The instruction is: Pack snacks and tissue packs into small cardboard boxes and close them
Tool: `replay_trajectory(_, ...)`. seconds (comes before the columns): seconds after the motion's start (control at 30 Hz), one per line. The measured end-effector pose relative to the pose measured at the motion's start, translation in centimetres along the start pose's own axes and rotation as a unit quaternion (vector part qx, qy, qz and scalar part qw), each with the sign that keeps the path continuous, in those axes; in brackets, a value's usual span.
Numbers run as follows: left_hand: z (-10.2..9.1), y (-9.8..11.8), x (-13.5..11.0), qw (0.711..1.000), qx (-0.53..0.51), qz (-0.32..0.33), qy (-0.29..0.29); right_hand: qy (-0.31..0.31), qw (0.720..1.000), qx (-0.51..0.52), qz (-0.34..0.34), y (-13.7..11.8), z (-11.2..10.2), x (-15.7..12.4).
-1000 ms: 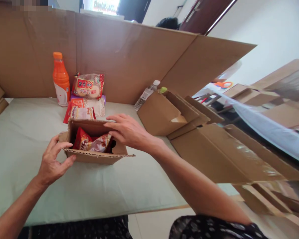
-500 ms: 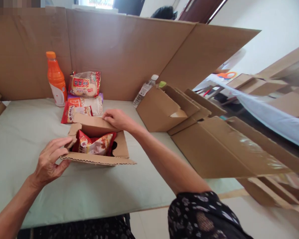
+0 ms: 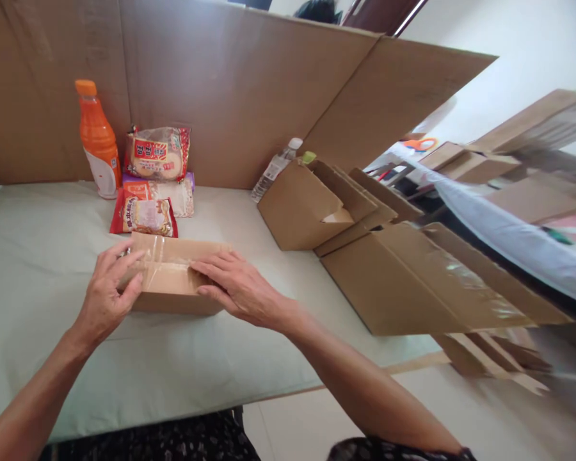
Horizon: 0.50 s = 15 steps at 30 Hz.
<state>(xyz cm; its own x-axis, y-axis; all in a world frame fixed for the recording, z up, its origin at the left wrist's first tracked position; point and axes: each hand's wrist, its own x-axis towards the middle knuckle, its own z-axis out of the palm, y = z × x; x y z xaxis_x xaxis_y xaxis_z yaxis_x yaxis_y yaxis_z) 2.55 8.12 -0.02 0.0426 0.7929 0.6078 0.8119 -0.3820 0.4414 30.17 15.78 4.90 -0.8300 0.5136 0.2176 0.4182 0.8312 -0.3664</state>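
A small brown cardboard box [image 3: 175, 302] stands on the pale green cloth, its top flaps folded down and clear tape showing on them. My left hand [image 3: 108, 288] grips the box's left end, thumb at the front and fingers toward the back. Over the right part of the top lies my right hand [image 3: 242, 288], its fingers stretched out and resting on the flaps. The inside of the box is hidden. Just behind it are a red snack bag [image 3: 144, 216], a purple-edged packet [image 3: 185, 195] and a clear bag of rice crackers [image 3: 157, 153].
An orange drink bottle [image 3: 98, 141] stands at the back left, before a tall cardboard wall [image 3: 221, 96]. A clear water bottle [image 3: 276, 169] leans behind open cardboard boxes [image 3: 307, 205] on the right. Farther right are orange-handled scissors [image 3: 420, 145] and more cardboard.
The box's flaps have folded down, covering the red snack bag seen inside before. My right hand has moved from the back flap onto the top. My left hand stays at the left end.
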Motion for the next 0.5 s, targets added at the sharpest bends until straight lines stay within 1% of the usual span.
replay_trajectory(0.07,-0.6,-1.0,0.1,0.998,-0.016,0.02,-0.049,0.06,0.997,-0.035,0.022,0.4,1.7,-1.5)
replay_trajectory(0.13,-1.6,-2.0,0.2,0.993,-0.027,0.052,-0.103,0.107,0.992,-0.052,0.048,1.0,3.0,-3.3)
replay_trajectory(0.2,-2.5,-2.6,0.1,0.984,-0.03,0.086,-0.153,0.13,0.987,-0.034,0.083,1.5,4.2,-5.0)
replay_trajectory(0.23,-2.8,-2.6,0.0,0.98,-0.027,0.101,-0.167,0.135,0.985,-0.011,0.103,1.7,4.7,-5.7)
replay_trajectory(0.27,-3.0,-2.5,-0.2,0.979,-0.02,0.112,-0.166,0.143,0.982,0.018,0.123,1.9,5.2,-6.1)
replay_trajectory(0.33,-2.9,-1.6,-0.9,0.984,0.003,0.125,-0.13,0.16,0.972,0.073,0.156,2.3,5.9,-6.2)
replay_trajectory(0.43,-2.3,0.6,-2.7,0.989,0.043,0.124,-0.063,0.185,0.958,0.132,0.174,3.4,6.2,-5.0)
replay_trajectory(0.5,-1.9,2.1,-4.1,0.991,0.068,0.109,-0.043,0.188,0.953,0.158,0.179,3.9,6.0,-4.3)
